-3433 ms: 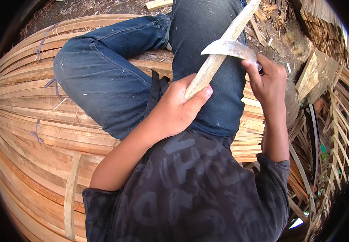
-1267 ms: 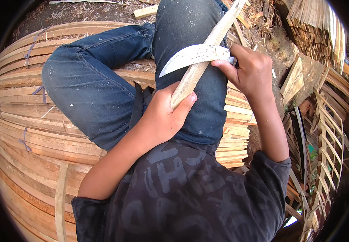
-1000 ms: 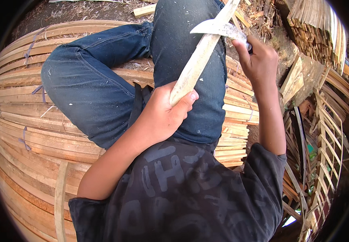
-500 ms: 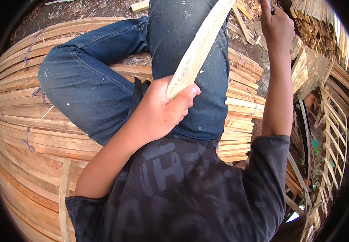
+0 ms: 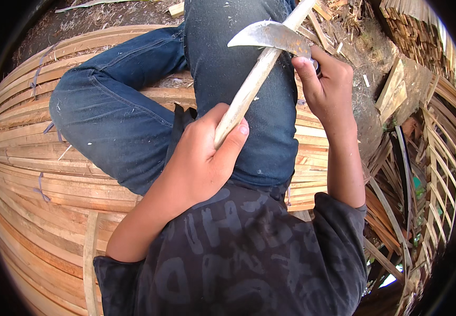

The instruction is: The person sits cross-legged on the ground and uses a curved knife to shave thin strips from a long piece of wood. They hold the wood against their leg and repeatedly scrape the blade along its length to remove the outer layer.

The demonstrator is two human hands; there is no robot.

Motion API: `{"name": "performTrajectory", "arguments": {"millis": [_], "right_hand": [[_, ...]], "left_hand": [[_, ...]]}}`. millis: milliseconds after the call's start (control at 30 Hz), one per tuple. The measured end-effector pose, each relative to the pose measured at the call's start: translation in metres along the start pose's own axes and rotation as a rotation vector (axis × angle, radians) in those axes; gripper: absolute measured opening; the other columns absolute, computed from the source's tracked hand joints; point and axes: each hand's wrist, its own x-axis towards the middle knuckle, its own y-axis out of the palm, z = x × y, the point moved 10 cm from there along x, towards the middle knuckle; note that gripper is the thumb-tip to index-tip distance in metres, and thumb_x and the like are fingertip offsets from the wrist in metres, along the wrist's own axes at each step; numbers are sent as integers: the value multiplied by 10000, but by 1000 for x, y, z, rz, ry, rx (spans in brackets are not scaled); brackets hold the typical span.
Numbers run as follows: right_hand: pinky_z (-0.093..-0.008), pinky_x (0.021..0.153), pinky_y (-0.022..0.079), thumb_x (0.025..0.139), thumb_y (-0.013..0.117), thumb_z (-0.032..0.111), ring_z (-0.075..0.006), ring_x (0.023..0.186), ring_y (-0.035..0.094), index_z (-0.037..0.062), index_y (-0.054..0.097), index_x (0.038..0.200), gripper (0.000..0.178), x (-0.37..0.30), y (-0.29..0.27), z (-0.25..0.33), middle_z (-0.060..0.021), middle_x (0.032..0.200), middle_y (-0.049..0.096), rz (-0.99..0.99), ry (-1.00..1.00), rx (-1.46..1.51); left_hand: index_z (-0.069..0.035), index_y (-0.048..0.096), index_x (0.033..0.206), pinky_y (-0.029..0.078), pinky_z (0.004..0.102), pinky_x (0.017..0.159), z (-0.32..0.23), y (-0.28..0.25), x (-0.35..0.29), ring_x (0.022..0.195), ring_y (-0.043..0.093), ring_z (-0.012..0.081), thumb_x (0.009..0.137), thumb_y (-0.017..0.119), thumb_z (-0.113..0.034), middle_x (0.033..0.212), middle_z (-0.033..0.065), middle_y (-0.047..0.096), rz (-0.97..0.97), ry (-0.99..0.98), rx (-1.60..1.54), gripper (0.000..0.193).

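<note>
My left hand (image 5: 207,152) is wrapped round the near end of a pale wooden stick (image 5: 248,90), thumb lying along it. The stick slants up and right across my raised thigh in blue jeans. In my right hand (image 5: 327,84) is a curved knife (image 5: 272,38), a sickle-like blade with a bright edge and rusty patches near the handle. Its blade lies across the stick's upper part, its tip pointing left. Most of the handle is hidden in my fist.
Bundles of long wooden slats (image 5: 54,179), tied with strips, lie under and beside my legs. A stack of slats (image 5: 415,31) stands at the far right. Below it are a wood block (image 5: 393,95) and a lattice of thin strips (image 5: 438,179). Shavings litter the ground.
My right hand has come down and left, bringing the curved knife into view across the stick. The stick has turned slightly in my left hand, which has shifted a little left.
</note>
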Motion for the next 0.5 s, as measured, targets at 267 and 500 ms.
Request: {"name": "performTrajectory", "arguments": {"millis": [267, 500], "right_hand": [[-371, 452, 398, 789, 729, 409, -329, 456, 505, -1, 557, 626, 474, -18, 1, 21, -142, 479, 475, 81, 3, -4], [-358, 417, 420, 707, 694, 630, -286, 421, 544, 36, 567, 561, 625, -20, -3, 32, -97, 437, 476, 53, -82, -276]], "left_hand": [[45, 419, 1086, 478, 407, 609, -12, -25, -18, 654, 626, 345, 853, 607, -189, 730, 219, 585, -245, 205, 358, 380], [42, 406, 1091, 490, 453, 600, -20, -23, -18, 656, 627, 424, 841, 619, -191, 759, 257, 605, -317, 339, 545, 403]]}}
